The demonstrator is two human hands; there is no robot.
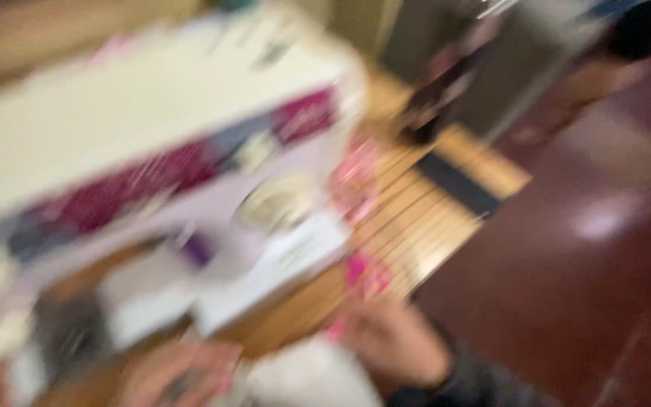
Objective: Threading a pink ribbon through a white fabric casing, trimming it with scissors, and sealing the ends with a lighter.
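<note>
The picture is heavily blurred by motion. A white sewing machine (152, 143) with magenta trim fills the left half, standing on a wooden slatted table (416, 218). My left hand (171, 373) is low at the bottom edge, below the machine's base. My right hand (393, 339) is at the bottom middle, near a small pink thing (363, 275) and a patch of white cloth (310, 377). Whether either hand holds anything is lost in the blur.
A dark strip (457, 185) lies on the table's right end. Dark red floor (589, 286) spreads to the right. A dark shape (438, 98) stands at the table's far end, and another person's limb (589, 83) shows at the top right.
</note>
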